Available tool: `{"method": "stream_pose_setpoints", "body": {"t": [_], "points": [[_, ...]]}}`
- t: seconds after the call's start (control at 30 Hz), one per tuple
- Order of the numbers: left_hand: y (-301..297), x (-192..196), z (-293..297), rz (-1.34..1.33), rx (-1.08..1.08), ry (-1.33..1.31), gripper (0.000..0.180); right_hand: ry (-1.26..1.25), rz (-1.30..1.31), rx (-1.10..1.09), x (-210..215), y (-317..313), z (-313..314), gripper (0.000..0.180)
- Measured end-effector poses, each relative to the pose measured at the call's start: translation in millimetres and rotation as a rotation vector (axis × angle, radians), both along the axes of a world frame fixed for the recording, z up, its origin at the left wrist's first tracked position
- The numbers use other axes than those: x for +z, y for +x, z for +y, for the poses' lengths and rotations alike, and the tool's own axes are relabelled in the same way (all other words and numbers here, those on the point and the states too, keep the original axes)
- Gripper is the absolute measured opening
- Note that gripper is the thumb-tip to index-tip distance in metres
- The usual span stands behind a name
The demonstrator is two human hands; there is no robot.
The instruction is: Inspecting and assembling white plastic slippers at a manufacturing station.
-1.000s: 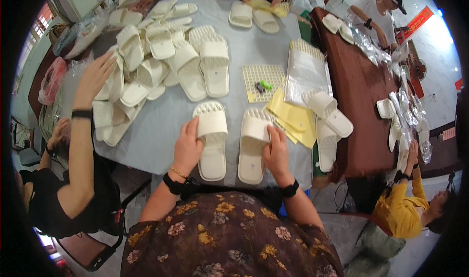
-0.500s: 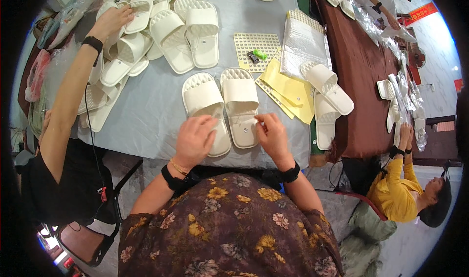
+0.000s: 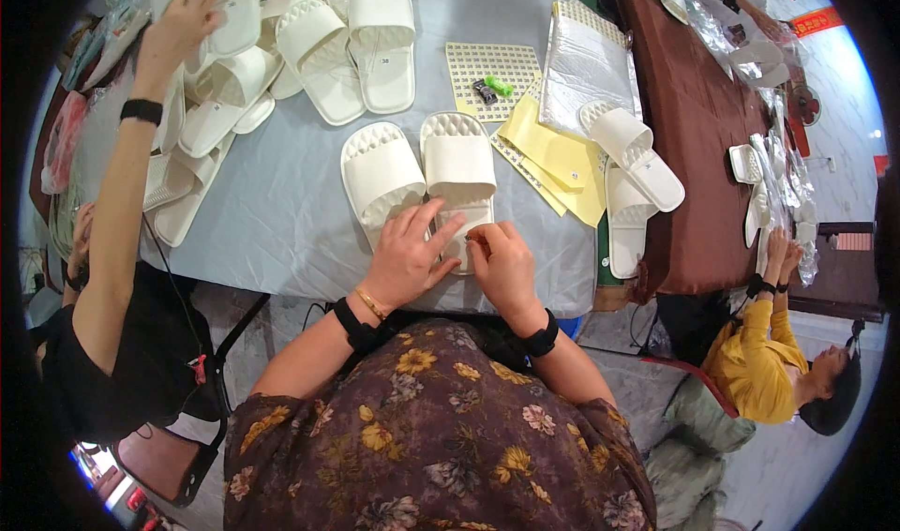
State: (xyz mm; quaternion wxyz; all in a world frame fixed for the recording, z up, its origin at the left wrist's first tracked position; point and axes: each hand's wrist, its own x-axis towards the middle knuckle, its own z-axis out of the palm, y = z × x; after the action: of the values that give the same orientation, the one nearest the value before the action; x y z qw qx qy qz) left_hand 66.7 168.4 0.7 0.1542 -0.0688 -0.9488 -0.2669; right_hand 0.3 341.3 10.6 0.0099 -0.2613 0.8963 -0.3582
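Two cream slippers lie side by side in front of me, the left slipper (image 3: 380, 167) turned slightly outward and the right slipper (image 3: 458, 167) nearly straight. My left hand (image 3: 409, 257) is open, its spread fingers lying across the heel parts of both slippers. Above the right slipper's heel, my right hand (image 3: 503, 267) is pinched, thumb against index finger. Whatever sits between those fingertips is too small to make out. Much of both heel parts is hidden under my hands.
Slippers are heaped at the back left, where a co-worker's hand (image 3: 184, 27) holds a slipper (image 3: 234, 11). Right of my pair lie a sticker sheet (image 3: 469, 60), yellow backing paper (image 3: 534, 147), a silvery pouch (image 3: 589, 72) and another slipper pair (image 3: 626, 189). A brown-covered table (image 3: 698, 184) adjoins.
My left hand has moved right, across onto the right slipper. My right hand has shifted left over its heel. The co-worker at left has lifted a slipper from the heap.
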Motion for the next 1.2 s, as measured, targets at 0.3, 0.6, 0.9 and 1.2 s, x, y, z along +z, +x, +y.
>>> {"method": "stream_pose_setpoints", "body": {"t": [0.3, 0.6, 0.9, 1.2], "points": [[1, -4, -1, -0.067, 0.021, -0.045, 0.063, 0.070, -0.187, -0.045, 4, -6, -9, 0.008], [1, -3, -2, -0.075, 0.009, -0.016, 0.063, 0.176, -0.096, 0.022, 4, -5, -11, 0.008], [1, -7, -4, -0.062, 0.004, 0.004, 0.064, 0.094, -0.226, 0.120, 19, -36, -8, 0.005], [1, -6, -3, -0.064, 0.004, 0.010, 0.063, 0.266, -0.094, 0.239, 10, -47, -19, 0.005]]}}
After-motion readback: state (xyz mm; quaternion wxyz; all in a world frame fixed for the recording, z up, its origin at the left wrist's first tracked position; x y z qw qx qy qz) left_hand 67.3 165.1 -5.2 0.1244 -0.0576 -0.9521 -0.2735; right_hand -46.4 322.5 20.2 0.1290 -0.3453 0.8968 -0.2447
